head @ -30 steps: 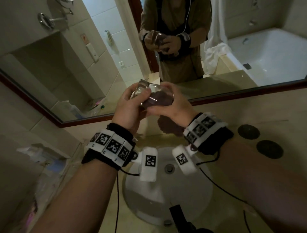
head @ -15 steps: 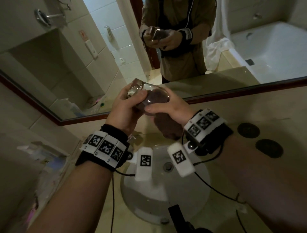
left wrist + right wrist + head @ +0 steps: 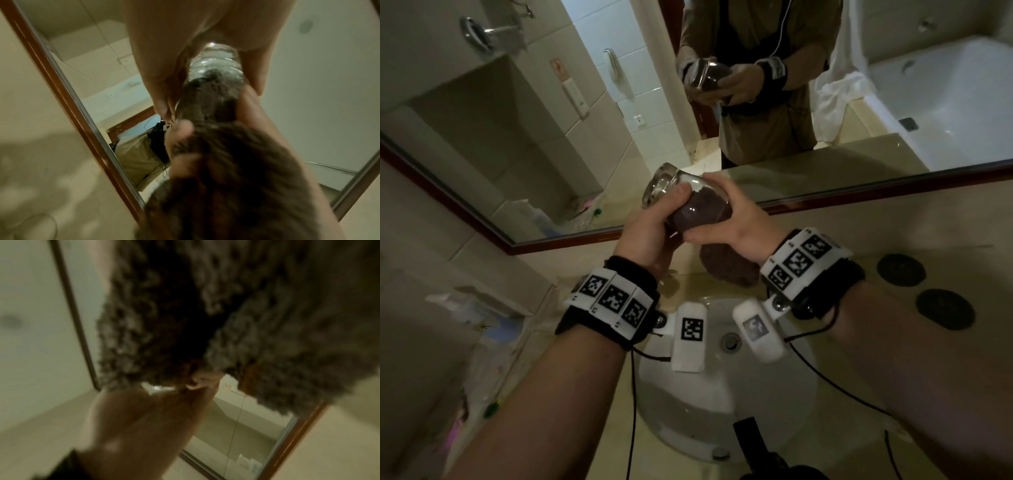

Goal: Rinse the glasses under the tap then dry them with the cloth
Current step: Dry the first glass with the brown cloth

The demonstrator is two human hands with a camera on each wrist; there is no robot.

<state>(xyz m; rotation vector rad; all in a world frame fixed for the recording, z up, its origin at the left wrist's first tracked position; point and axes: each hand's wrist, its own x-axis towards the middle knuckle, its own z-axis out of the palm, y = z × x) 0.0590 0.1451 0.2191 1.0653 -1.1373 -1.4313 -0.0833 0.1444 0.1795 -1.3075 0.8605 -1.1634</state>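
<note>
My left hand (image 3: 650,236) grips a clear glass (image 3: 659,186) above the sink, its thick base pointing up and to the left. A dark brown cloth (image 3: 702,209) is stuffed into the glass, and the rest hangs below my right palm. My right hand (image 3: 739,222) grips the cloth at the glass's mouth, fingers over the rim and thumb beneath. In the left wrist view the glass (image 3: 218,65) sits between my fingers and thumb, with the cloth (image 3: 236,178) filling the foreground. The blurred cloth (image 3: 185,305) covers most of the right wrist view.
A white sink basin (image 3: 774,394) with a drain (image 3: 730,341) lies below my hands. The wood-framed mirror (image 3: 517,137) stands just behind. Two dark round coasters (image 3: 900,269) lie on the counter at the right, and plastic-wrapped items (image 3: 476,308) at the left.
The glass has tipped so its base points more up and left. My right hand has turned round the glass's mouth, with the cloth still inside.
</note>
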